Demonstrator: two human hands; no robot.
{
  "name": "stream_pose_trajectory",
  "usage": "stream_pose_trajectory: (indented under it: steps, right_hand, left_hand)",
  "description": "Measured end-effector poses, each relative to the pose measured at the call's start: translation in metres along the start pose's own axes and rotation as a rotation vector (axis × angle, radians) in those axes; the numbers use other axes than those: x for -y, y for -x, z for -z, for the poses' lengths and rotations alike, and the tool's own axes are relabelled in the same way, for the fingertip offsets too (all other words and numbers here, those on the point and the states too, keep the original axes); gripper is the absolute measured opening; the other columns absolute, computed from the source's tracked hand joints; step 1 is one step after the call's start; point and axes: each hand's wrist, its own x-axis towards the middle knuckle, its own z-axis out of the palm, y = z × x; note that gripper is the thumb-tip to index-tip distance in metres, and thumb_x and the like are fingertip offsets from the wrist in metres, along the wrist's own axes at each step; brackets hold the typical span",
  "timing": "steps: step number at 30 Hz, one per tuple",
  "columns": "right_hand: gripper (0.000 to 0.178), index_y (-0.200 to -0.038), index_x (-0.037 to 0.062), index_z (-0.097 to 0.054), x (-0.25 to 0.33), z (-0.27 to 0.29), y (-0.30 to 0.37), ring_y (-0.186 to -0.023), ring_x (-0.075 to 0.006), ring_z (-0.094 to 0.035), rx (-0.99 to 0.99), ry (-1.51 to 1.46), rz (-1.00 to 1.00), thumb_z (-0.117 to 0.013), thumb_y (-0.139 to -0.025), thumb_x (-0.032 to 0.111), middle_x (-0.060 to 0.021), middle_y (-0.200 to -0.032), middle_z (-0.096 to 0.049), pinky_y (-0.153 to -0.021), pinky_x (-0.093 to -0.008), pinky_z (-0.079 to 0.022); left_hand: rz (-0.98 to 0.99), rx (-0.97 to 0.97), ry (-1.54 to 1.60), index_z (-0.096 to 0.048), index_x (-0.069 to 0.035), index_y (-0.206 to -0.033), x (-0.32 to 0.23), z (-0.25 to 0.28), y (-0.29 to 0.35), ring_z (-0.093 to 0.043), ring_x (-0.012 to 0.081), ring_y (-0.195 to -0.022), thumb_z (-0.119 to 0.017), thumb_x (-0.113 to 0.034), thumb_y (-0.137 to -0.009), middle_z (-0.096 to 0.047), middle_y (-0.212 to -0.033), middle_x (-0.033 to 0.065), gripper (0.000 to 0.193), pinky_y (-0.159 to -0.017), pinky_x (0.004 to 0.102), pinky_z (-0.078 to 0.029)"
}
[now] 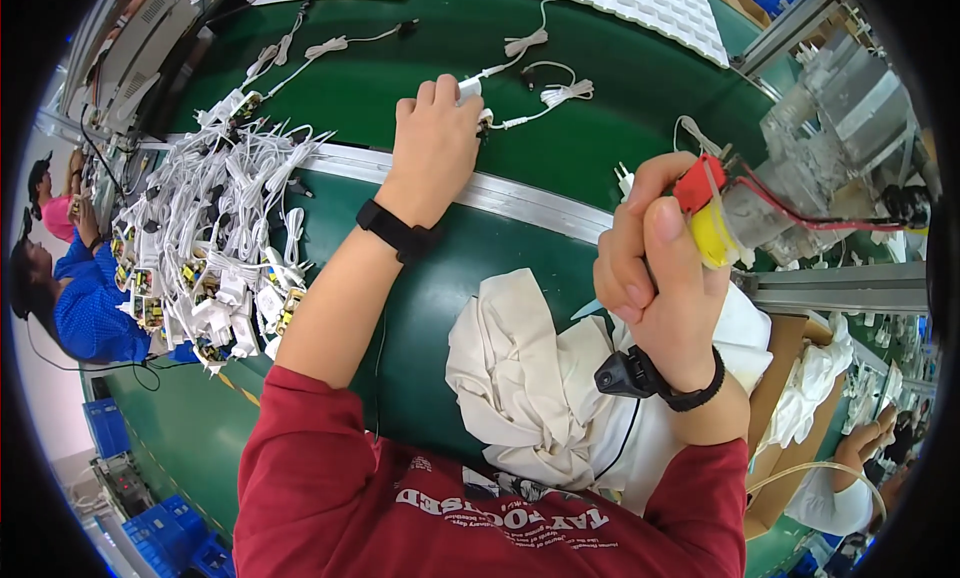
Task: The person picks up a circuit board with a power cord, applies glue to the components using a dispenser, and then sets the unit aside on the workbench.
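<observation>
My left hand (437,138) reaches over the green belt, its fingers curled down around a white power adapter (469,88). Beside those fingers an opened adapter with its circuit board (486,119) partly shows, trailing a bundled white cable (567,94). My right hand (660,263), raised at the right, is closed on a tool with a red block (699,184) and a yellow wrapped part (712,236). Red and black wires run from that tool past cloudy clear plastic; its working end cannot be made out. Behind the right hand lies a white plug (624,181).
A heap of white adapters with cables (215,238) lies at the left. Crumpled cream cloth (525,368) is in front of me, beside a cardboard box (790,378). A metal rail (540,208) borders the belt; a white tray (610,13) is at the far side. Other people sit left and right.
</observation>
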Motion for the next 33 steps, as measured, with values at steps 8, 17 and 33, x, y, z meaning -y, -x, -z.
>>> stream_pose_trajectory:
  steps: [8,17,33]
  right_hand:
    - [0.022,-0.098,0.0069,-0.04,0.0,0.002,0.0,-0.037,-0.005,-0.027,0.01,0.112,0.048,-0.044,-0.098,0.029,0.002,-0.05,-0.032,-0.035,-0.0217,-0.023]
    - [0.019,-0.097,0.0056,-0.046,0.012,0.01,-0.009,-0.043,-0.0024,-0.033,-0.069,0.075,0.058,-0.052,-0.095,0.024,0.0043,-0.054,-0.039,-0.041,-0.0199,-0.026]
    - [0.022,-0.097,0.0026,-0.043,-0.001,0.008,-0.009,-0.042,-0.0023,-0.032,-0.036,0.043,0.058,-0.054,-0.093,0.021,0.0037,-0.056,-0.04,-0.04,-0.0196,-0.025]
  left_hand:
    - [0.689,0.63,1.239,-0.053,-0.004,-0.098,-0.065,0.061,0.01,-0.062,0.018,-0.082,-0.057,-0.018,-0.087,-0.064,-0.089,0.0096,0.018,-0.063,0.029,-0.048]
    - [0.916,0.846,2.108,-0.043,-0.007,-0.12,-0.095,0.067,0.077,-0.061,0.0113,-0.092,-0.05,-0.024,-0.094,-0.064,-0.103,0.0085,0.031,-0.062,0.0228,-0.049]
    - [0.726,0.997,2.206,-0.037,-0.006,-0.126,-0.108,0.065,0.086,-0.058,0.0171,-0.105,-0.047,-0.006,-0.093,-0.057,-0.114,0.0081,0.035,-0.077,0.033,-0.056]
